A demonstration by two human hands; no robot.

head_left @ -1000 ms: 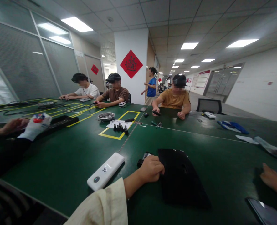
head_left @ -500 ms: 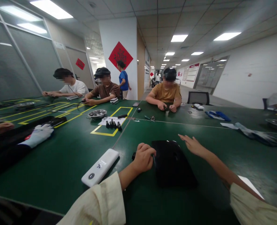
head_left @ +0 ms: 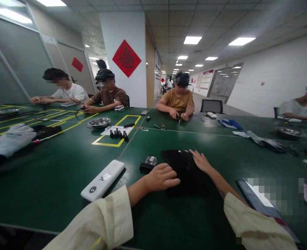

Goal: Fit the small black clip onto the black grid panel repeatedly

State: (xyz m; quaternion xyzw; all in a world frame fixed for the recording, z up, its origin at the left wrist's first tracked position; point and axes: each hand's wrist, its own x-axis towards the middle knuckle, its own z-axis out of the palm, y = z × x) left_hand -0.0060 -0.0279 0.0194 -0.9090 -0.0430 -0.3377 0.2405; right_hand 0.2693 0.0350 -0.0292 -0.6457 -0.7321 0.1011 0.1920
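A glossy black panel lies flat on the green table in front of me. Over its left edge rests my left hand, back up, fingers slightly bent and grasping nothing that I can see. My right hand touches the panel's far right edge with its fingers stretched out. Just beyond my left hand are a small black part and a small clear plastic bag. A white power bank sits to the left, near my left sleeve.
Black cylindrical parts stand on paper inside a yellow-taped rectangle. Behind is a metal bowl. A tablet-like device lies by my right sleeve. Gloves are at the right. Co-workers sit around; one gloved hand is at left.
My right hand has come down from above the table onto the panel's right edge. My left hand has loosened its bent fingers and reaches farther over the panel. The view has shifted right.
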